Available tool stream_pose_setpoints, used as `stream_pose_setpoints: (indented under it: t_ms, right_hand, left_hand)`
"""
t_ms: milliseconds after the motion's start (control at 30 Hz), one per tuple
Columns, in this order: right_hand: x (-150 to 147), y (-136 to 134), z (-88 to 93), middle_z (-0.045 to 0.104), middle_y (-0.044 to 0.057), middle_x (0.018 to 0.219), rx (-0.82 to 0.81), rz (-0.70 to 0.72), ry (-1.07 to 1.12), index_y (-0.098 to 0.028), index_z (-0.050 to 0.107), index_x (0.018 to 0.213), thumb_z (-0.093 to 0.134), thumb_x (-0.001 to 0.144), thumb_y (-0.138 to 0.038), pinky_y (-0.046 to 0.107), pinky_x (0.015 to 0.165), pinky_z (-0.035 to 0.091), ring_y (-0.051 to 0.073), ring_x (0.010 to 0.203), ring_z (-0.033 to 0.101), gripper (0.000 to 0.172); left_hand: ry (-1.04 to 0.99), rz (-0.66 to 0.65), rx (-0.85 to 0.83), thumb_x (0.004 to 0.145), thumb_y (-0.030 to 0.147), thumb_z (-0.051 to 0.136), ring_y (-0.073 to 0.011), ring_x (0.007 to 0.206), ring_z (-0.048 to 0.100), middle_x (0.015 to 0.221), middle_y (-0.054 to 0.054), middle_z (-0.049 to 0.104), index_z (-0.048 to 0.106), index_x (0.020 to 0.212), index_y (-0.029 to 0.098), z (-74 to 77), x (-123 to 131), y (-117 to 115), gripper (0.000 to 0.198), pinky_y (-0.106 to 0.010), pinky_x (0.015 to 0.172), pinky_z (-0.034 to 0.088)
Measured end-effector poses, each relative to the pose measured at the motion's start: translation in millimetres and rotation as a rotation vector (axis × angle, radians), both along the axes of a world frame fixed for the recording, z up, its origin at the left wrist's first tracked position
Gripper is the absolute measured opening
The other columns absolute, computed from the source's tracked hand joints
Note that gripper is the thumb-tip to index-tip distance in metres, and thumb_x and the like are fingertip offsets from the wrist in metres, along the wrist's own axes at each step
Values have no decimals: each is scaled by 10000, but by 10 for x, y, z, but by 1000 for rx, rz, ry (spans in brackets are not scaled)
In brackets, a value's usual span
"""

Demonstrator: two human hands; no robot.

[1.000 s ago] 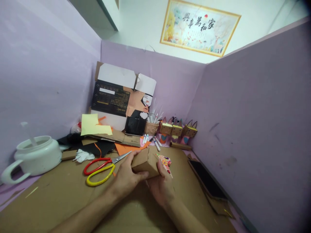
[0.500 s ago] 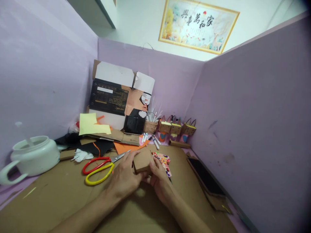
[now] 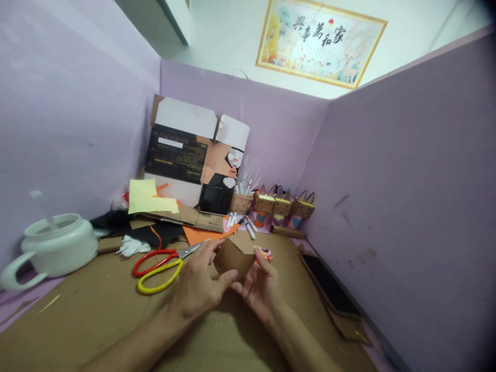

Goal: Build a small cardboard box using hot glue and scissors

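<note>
My left hand (image 3: 198, 276) holds the small, angular brown cardboard box (image 3: 234, 262) between thumb and fingers, tilted above the cardboard-covered brown surface (image 3: 81, 312), while my half-curled right hand (image 3: 264, 287) cups close at its right side, its grip unclear.
</note>
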State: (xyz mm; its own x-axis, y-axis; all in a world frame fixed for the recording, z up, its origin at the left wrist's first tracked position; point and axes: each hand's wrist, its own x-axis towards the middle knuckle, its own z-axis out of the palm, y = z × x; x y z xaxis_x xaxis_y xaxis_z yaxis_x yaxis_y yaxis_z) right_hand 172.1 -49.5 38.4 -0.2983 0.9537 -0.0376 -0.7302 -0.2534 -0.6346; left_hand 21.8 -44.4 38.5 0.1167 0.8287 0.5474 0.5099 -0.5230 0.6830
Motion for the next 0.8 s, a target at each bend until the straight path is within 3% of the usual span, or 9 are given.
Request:
stream_pose_setpoints:
  t_ms: [133, 267, 400, 533, 633, 800]
  right_hand:
    - [34, 32, -8, 729, 160, 899, -66, -4, 43, -49, 472, 1231, 311, 944, -399, 301, 559, 579, 216, 727, 707, 480]
    - [59, 81, -34, 727, 176, 854, -183, 58, 75, -15, 449, 1229, 301, 933, -473, 326, 603, 587, 224, 715, 712, 565]
    - [54, 108, -40, 725, 185, 864, -257, 75, 67, -30, 434, 1243, 293, 930, -506, 324, 611, 588, 233, 720, 719, 586]
    - [49, 123, -34, 721, 190, 871, -279, 55, 79, -35, 417, 1259, 311, 935, -486, 329, 620, 588, 228, 722, 718, 565]
    - [55, 132, -41, 723, 179, 844, -266, 40, 109, -28, 431, 1236, 316, 938, -480, 325, 620, 588, 218, 712, 715, 555]
    - [45, 125, -62, 731, 157, 831, -213, 6, 151, -29, 457, 1212, 382, 928, -450, 309, 600, 585, 207, 698, 710, 513]
  left_hand:
    - [-50, 35, -32, 762, 438, 555, -250, 897, 552, 1046, -92, 599, 543, 1112, 187, 6, -42, 8, 431, -385, 763, 459]
    - [-285, 57, -198, 818, 475, 448, -250, 939, 548, 1048, -102, 598, 553, 1068, 167, -12, -63, 99, 410, -401, 814, 435]
    - [-498, -2, -323, 760, 501, 497, -269, 978, 558, 1015, -115, 618, 561, 1021, 131, -22, -80, 214, 457, -401, 836, 435]
    - [-534, -42, -363, 728, 501, 540, -260, 927, 588, 950, -97, 645, 589, 963, 134, 14, -89, 218, 439, -389, 802, 463]
    - [-413, -31, -268, 700, 424, 612, -229, 822, 600, 887, -79, 647, 605, 946, 137, 18, -76, 150, 379, -380, 757, 491]
    - [-113, -88, 219, 731, 200, 633, -216, 928, 596, 966, -80, 644, 674, 941, 190, -121, -1, 56, 214, -351, 829, 494]
